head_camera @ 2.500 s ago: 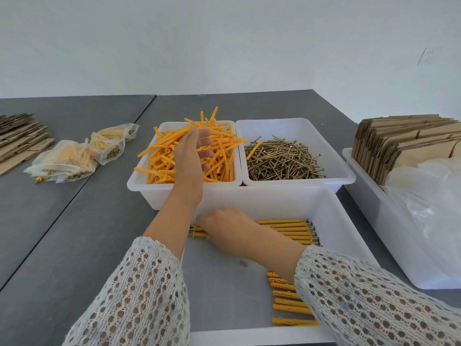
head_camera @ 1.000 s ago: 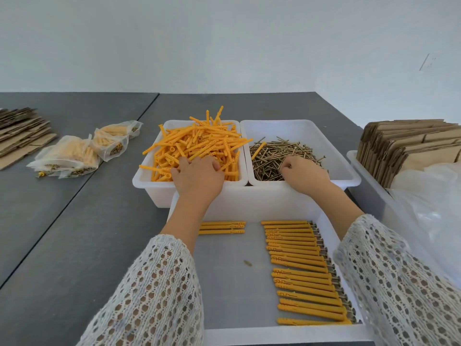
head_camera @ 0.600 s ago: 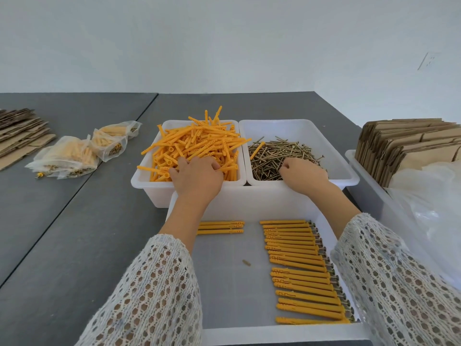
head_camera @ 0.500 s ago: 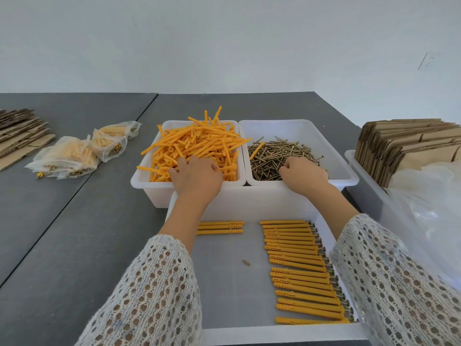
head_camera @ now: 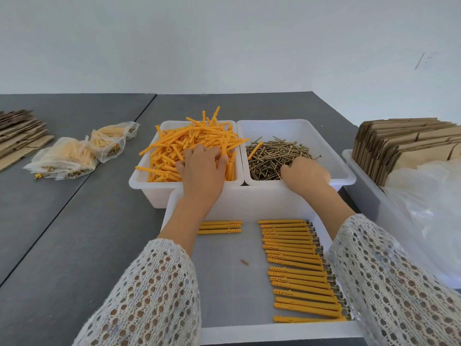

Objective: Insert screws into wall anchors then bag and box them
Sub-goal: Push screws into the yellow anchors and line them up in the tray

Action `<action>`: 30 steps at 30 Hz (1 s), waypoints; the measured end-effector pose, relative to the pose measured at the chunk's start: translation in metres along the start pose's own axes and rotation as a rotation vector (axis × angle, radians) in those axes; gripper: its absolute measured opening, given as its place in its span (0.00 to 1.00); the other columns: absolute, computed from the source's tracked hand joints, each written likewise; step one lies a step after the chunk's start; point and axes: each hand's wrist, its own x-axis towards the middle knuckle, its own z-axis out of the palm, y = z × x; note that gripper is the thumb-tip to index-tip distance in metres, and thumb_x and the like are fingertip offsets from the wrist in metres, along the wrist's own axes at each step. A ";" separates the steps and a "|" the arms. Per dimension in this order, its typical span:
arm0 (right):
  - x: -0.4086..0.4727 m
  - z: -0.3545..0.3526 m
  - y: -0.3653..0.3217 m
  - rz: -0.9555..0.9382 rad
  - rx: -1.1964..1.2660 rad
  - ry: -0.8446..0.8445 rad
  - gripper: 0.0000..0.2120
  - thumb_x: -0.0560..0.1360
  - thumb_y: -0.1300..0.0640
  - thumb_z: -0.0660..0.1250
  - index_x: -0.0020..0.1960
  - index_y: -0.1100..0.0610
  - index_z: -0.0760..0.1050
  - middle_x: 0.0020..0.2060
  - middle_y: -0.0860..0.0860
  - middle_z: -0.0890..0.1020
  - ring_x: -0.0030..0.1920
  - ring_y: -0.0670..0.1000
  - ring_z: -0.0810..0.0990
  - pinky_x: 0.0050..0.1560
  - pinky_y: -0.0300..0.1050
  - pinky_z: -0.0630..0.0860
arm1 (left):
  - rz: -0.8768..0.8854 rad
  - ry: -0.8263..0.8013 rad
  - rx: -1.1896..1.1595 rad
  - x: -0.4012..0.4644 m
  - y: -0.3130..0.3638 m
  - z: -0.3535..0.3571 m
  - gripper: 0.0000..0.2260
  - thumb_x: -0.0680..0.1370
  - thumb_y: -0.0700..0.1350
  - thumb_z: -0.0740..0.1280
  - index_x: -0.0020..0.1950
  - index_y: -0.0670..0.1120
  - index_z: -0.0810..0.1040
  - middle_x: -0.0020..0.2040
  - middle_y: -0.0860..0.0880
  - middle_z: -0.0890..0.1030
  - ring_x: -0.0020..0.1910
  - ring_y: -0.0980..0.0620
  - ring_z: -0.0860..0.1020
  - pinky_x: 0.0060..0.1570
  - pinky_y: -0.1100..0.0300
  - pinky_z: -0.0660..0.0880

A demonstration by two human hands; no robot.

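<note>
While both arms are stretched forward over the near tray (head_camera: 249, 332), the left hand (head_camera: 203, 171) is laid palm down on the heap of orange wall anchors (head_camera: 189, 148), its fingers curled into the pile; whether an anchor is actually gripped cannot be told. The right hand (head_camera: 305, 174) is set on the pile of brass screws (head_camera: 272, 156), fingers bent down among them, and whether any screw is pinched cannot be seen either. The anchors are held in a white bin (head_camera: 147, 186) and the screws in a second white bin (head_camera: 346, 176) touching it on the right, both just beyond the tray's far wall. Inside the tray, a long row of finished anchors with screws (head_camera: 299, 268) is laid along its right side, and a short group of three (head_camera: 219, 227) lies near its far left corner, partly hidden by the left forearm. A small brown scrap (head_camera: 244, 262) rests on the tray floor between them. Towards the left edge of the table (head_camera: 74, 233), filled clear bags (head_camera: 74, 156) are gathered beside flattened cardboard (head_camera: 20, 133). By the right edge, a further white tub (head_camera: 369, 196) is seen with folded cardboard boxes (head_camera: 409, 143) and clear plastic bags (head_camera: 429, 208).
</note>
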 end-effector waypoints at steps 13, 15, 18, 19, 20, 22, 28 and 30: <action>0.005 -0.001 0.006 -0.166 -0.027 -0.100 0.12 0.77 0.53 0.54 0.37 0.50 0.69 0.36 0.48 0.76 0.38 0.50 0.74 0.39 0.45 0.64 | 0.169 -0.109 -0.099 -0.004 0.007 -0.002 0.16 0.84 0.49 0.60 0.36 0.50 0.65 0.38 0.50 0.70 0.44 0.48 0.69 0.53 0.45 0.70; 0.005 -0.002 0.007 -0.196 -0.014 -0.122 0.13 0.78 0.53 0.55 0.36 0.51 0.70 0.35 0.48 0.76 0.38 0.51 0.74 0.38 0.43 0.65 | 0.186 -0.114 -0.080 -0.005 0.008 -0.002 0.15 0.84 0.49 0.60 0.38 0.49 0.67 0.39 0.50 0.71 0.43 0.48 0.69 0.52 0.45 0.70; 0.003 -0.002 0.006 -0.193 -0.017 -0.120 0.14 0.78 0.54 0.54 0.35 0.52 0.68 0.32 0.49 0.74 0.36 0.51 0.72 0.37 0.42 0.65 | 0.213 -0.126 -0.063 -0.005 0.007 0.000 0.14 0.84 0.49 0.60 0.39 0.49 0.68 0.39 0.50 0.70 0.42 0.49 0.68 0.49 0.47 0.70; 0.003 -0.002 0.005 -0.181 -0.024 -0.114 0.14 0.78 0.54 0.54 0.34 0.53 0.67 0.32 0.49 0.73 0.35 0.51 0.72 0.37 0.42 0.64 | 0.222 -0.132 -0.065 -0.005 0.007 0.000 0.14 0.83 0.49 0.60 0.39 0.49 0.68 0.38 0.51 0.70 0.42 0.49 0.68 0.49 0.47 0.70; 0.003 -0.001 0.004 -0.163 -0.030 -0.111 0.14 0.78 0.54 0.54 0.34 0.53 0.67 0.32 0.49 0.73 0.35 0.51 0.71 0.37 0.43 0.63 | 0.229 -0.139 -0.066 -0.005 0.007 0.000 0.13 0.83 0.49 0.60 0.39 0.49 0.69 0.39 0.51 0.70 0.42 0.49 0.68 0.48 0.47 0.70; 0.003 0.000 0.000 -0.131 -0.044 -0.105 0.14 0.79 0.54 0.53 0.36 0.53 0.68 0.34 0.50 0.74 0.36 0.52 0.72 0.37 0.44 0.62 | 0.243 -0.150 -0.058 -0.006 0.008 0.001 0.13 0.83 0.50 0.60 0.40 0.48 0.70 0.39 0.50 0.72 0.43 0.48 0.69 0.48 0.48 0.71; -0.001 -0.001 -0.011 -0.137 -0.177 -0.053 0.13 0.81 0.54 0.52 0.44 0.57 0.71 0.36 0.51 0.72 0.44 0.57 0.76 0.41 0.46 0.69 | 0.257 -0.143 -0.054 -0.007 0.007 0.002 0.13 0.83 0.50 0.60 0.40 0.48 0.71 0.39 0.50 0.72 0.43 0.48 0.70 0.46 0.49 0.70; 0.001 -0.002 -0.008 -0.155 -0.110 -0.092 0.15 0.81 0.52 0.52 0.38 0.57 0.68 0.34 0.52 0.72 0.38 0.55 0.74 0.39 0.46 0.68 | 0.257 -0.141 -0.056 -0.006 0.006 0.002 0.13 0.83 0.50 0.60 0.39 0.47 0.70 0.39 0.50 0.72 0.42 0.48 0.70 0.46 0.49 0.70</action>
